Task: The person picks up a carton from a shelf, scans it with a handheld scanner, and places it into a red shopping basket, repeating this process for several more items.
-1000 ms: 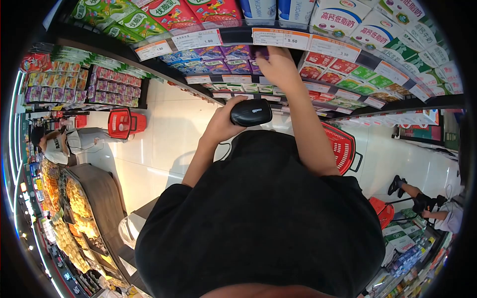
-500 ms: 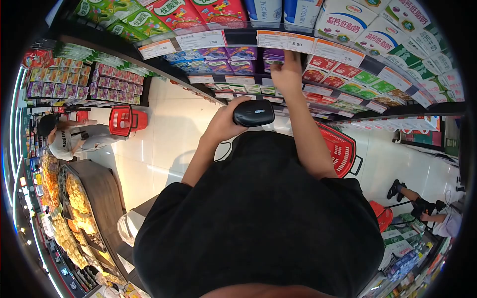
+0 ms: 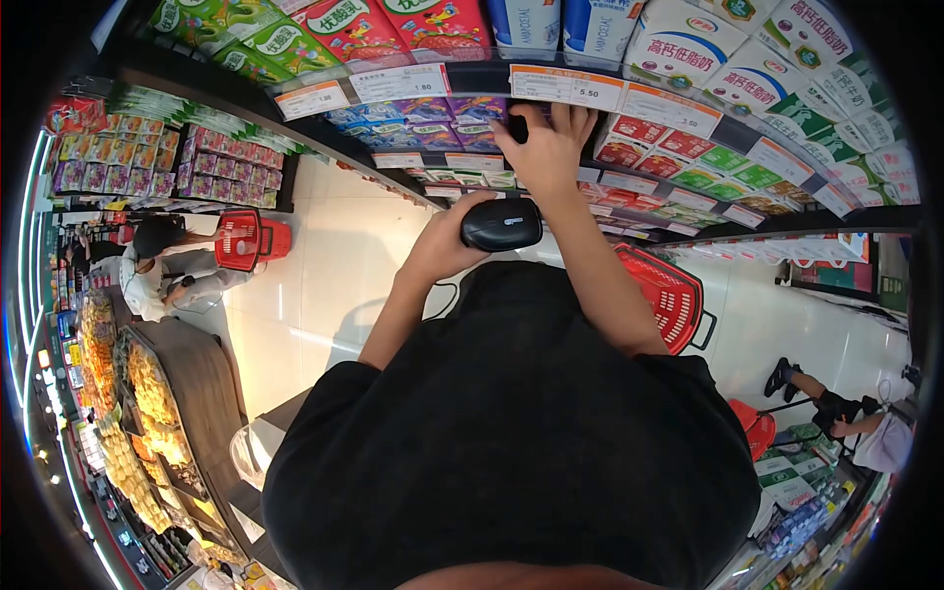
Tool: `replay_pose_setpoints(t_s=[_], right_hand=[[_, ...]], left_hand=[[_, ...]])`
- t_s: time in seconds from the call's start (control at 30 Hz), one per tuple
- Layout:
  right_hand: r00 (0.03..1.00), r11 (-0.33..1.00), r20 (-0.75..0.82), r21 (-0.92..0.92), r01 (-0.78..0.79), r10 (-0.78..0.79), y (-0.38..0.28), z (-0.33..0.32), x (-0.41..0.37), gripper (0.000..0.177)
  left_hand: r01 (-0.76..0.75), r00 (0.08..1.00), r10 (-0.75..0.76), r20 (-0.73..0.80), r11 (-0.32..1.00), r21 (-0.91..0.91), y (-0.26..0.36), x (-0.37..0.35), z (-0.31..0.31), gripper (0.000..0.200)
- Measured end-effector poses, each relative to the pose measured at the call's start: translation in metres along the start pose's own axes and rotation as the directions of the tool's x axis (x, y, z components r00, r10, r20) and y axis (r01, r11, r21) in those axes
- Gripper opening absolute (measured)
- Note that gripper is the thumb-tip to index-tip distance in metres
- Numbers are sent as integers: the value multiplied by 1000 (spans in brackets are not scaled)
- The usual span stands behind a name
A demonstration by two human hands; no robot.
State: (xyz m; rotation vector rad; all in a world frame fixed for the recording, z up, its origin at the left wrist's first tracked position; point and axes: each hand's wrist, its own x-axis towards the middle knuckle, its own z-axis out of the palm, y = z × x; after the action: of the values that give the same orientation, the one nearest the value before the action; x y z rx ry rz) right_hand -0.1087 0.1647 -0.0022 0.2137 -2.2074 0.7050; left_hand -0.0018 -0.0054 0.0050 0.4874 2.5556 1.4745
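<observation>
A rounded black handheld device (image 3: 501, 225) with a small label on top is held in my left hand (image 3: 447, 241), fingers wrapped round its left side. My right hand (image 3: 547, 152) reaches in at the lower shelf, just under a price tag (image 3: 567, 89). Its thumb and fingers are spread, with a dark gap between them. Purple cartons (image 3: 478, 120) sit left of that hand, close to the thumb. Red and white cartons (image 3: 639, 140) lie to its right. The fingertips are partly hidden at the shelf edge.
Milk cartons (image 3: 685, 44) fill the upper shelf. A red shopping basket (image 3: 661, 298) stands on the floor at my right. On the left, a person (image 3: 157, 265) is beside another red basket (image 3: 254, 241); another person (image 3: 846, 418) is at far right. A snack stand (image 3: 187, 379) rises at left.
My right hand has moved slightly left and down, and its fingers have spread wider. My left hand stays put with the device. The person at left has moved toward their basket.
</observation>
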Motion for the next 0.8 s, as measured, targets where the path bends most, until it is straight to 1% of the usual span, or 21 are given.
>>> replay_pose_setpoints(t_s=[0.07, 0.1, 0.17, 0.2, 0.27, 0.3, 0.33, 0.4, 0.43, 0.47, 0.5, 0.53, 0.57, 0.6, 0.63, 0.67, 0.73, 0.77, 0.8], right_hand=[[999, 999, -14, 8, 43, -42, 4, 6, 1, 34], [999, 999, -14, 4, 40, -40, 3, 7, 3, 34], [998, 1000, 53, 20, 17, -18, 0, 9, 6, 32], [999, 1000, 50, 16, 14, -15, -2, 9, 7, 32], [993, 999, 118, 32, 21, -25, -4, 9, 11, 29], [996, 998, 59, 24, 58, -59, -10, 3, 13, 34], [997, 998, 57, 20, 54, -55, -8, 2, 13, 34], [991, 995, 100, 49, 84, -89, -7, -1, 14, 31], [991, 995, 98, 50, 83, -88, -4, -8, 14, 31], [987, 993, 135, 83, 80, -91, -1, -18, 13, 27], [981, 990, 172, 116, 75, -95, 2, -25, 13, 26], [981, 990, 172, 118, 76, -95, 6, -23, 11, 26], [998, 997, 65, 77, 0, -5, 11, -17, 5, 36], [996, 996, -45, 44, -79, 81, 14, -13, 1, 49], [990, 990, 31, 40, -137, 136, 17, -11, -5, 68], [990, 990, 33, 40, -138, 137, 22, -7, -8, 68], [982, 982, 60, 48, -181, 178, 32, 4, -12, 77], [982, 982, 59, 51, -182, 179, 35, 10, -16, 77], [965, 954, -1, 146, -261, 264, 35, 14, -19, 80]], left_hand=[[-18, 1000, 18, 1, 1000, 19, -1, 1, 2, 70], [-20, 1000, 20, 6, 1000, 18, -1, 2, 4, 70], [-31, 999, 31, 19, 999, 12, -1, 4, 6, 71], [-34, 999, 34, 24, 999, 12, 0, 6, 6, 71], [-66, 998, 66, 21, 998, -2, 1, 10, 8, 70], [-69, 997, 69, 28, 998, -2, 2, 11, 8, 70], [-66, 997, 66, 35, 998, 5, 3, 13, 7, 70], [-64, 997, 64, 44, 998, 14, 4, 15, 7, 70], [-87, 996, 86, 30, 996, 12, 3, 16, 7, 70], [-107, 994, 107, 15, 994, 9, 3, 16, 7, 69], [-106, 994, 106, 16, 994, 11, 4, 15, 6, 69], [-108, 994, 107, 10, 994, 19, 5, 15, 5, 69], [-110, 994, 110, 2, 994, 27, 5, 15, 5, 68], [-110, 994, 110, -1, 994, 26, 6, 15, 5, 68], [-102, 995, 102, -3, 994, 26, 5, 14, 5, 68], [-93, 996, 93, -3, 995, 26, 5, 13, 5, 68], [-86, 996, 86, -2, 996, 24, 3, 12, 7, 68], [-81, 997, 81, -2, 996, 24, 3, 11, 7, 68], [-80, 997, 80, -4, 996, 26, 4, 11, 6, 68]])
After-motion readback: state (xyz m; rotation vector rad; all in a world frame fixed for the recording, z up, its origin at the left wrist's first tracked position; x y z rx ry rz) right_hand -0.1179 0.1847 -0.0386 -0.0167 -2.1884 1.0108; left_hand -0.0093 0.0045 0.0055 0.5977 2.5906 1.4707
